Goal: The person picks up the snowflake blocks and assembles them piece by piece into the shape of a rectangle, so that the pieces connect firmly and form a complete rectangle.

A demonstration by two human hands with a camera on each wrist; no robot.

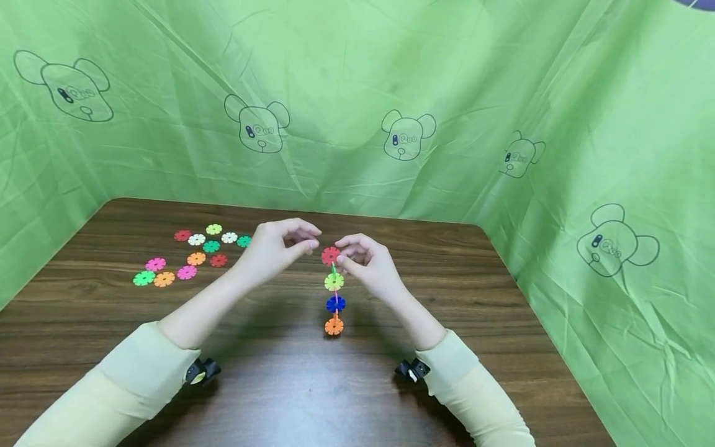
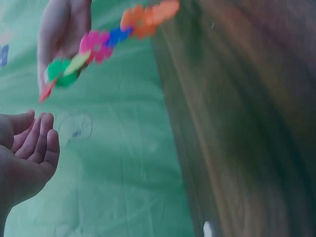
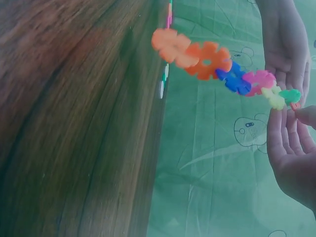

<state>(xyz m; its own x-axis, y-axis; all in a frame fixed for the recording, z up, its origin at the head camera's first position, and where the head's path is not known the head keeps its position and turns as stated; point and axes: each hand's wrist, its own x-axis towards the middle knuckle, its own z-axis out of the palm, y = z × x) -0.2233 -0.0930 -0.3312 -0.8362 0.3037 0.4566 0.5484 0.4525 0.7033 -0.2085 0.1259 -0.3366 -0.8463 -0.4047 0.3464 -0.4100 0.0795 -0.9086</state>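
Both forearms rise from the lower corners of the head view, the left one slanting up and right, the right one up and left, so the hands meet near the middle of the frame. The right hand (image 1: 371, 264) pinches the red notched disc (image 1: 330, 255) between thumb and fingers. That disc tops a chain of interlocking discs (image 1: 334, 282) running straight down the centre: red, green, yellow-green, pink, blue and two orange, neighbours set crosswise. Whether the lowest orange disc (image 1: 334, 326) touches the wood-grain tabletop (image 1: 268, 385) is hard to tell.

The left hand (image 1: 279, 244) holds nothing; it is just left of the red disc, fingers loosely bent and pointing right, thumb apart from the fingertips. Pale sleeves (image 1: 112, 379) are folded back on both forearms. Left of centre lie a dozen loose discs (image 1: 196, 259) in mixed colours. A green curtain (image 1: 335, 62) with printed bear heads fills the upper frame.
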